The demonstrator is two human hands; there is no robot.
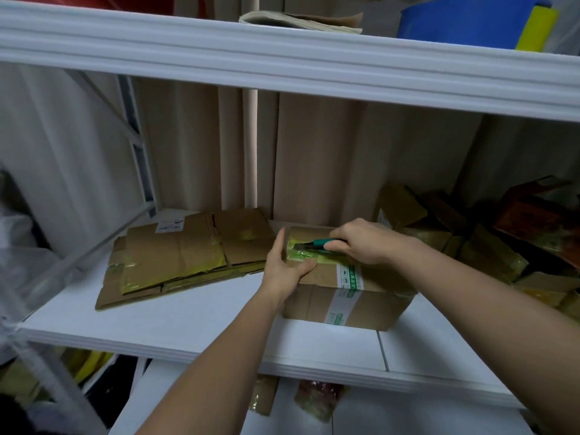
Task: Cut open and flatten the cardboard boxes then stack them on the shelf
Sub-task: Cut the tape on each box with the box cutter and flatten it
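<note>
Sealed box [345, 287] sits on white shelf [194, 321], right of centre. Left hand [287, 265] wraps the box's left top corner, grip closed on the cardboard edge. Right hand [367, 241] at 3 o'clock from it, grip tight round a green-handled knife [315, 244], blade at the yellow tape on top. Flattened boxes [185, 255] lie stacked at 9 o'clock, just beside. More crumpled cardboard [464, 240] at 3 o'clock.

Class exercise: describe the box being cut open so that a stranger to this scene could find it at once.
Start at the white middle shelf. Right of the flattened cardboard pile stands a still-assembled brown box, steadied by the left hand while the right hand works a green-handled knife along its top. Unlike its neighbours, it has a white band with green print.
</note>
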